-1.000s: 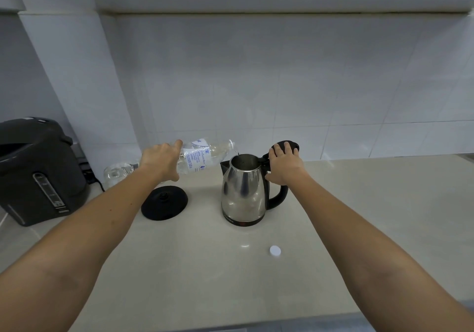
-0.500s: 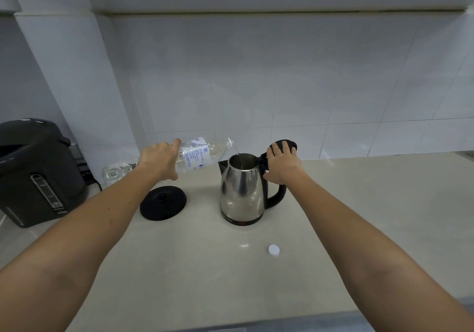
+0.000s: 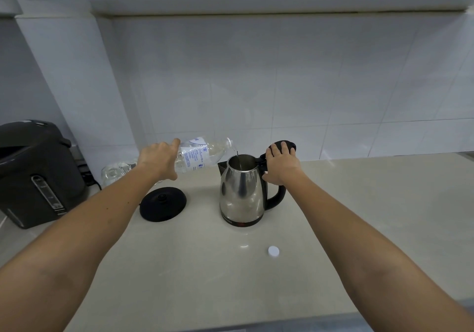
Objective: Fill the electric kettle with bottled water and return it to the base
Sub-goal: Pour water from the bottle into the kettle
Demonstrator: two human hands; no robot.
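Observation:
A steel electric kettle (image 3: 242, 190) with a black handle stands on the counter, off its round black base (image 3: 163, 203), which lies to its left. My left hand (image 3: 159, 159) grips a clear water bottle (image 3: 202, 155) tipped almost level, its neck over the kettle's mouth, and a thin stream of water falls in. My right hand (image 3: 280, 162) rests on top of the handle and holds the black lid (image 3: 284, 144) tilted back open. The bottle's white cap (image 3: 273, 251) lies on the counter in front of the kettle.
A dark hot-water dispenser (image 3: 38, 172) stands at the far left. Clear plastic bottles (image 3: 115, 171) lie by the wall behind my left forearm. The beige counter (image 3: 372, 216) stretches to the right, and its front edge runs along the bottom. A tiled wall rises behind.
The bottle stays tipped over the kettle while water keeps running in. Both hands hold their places; only the view has shifted slightly.

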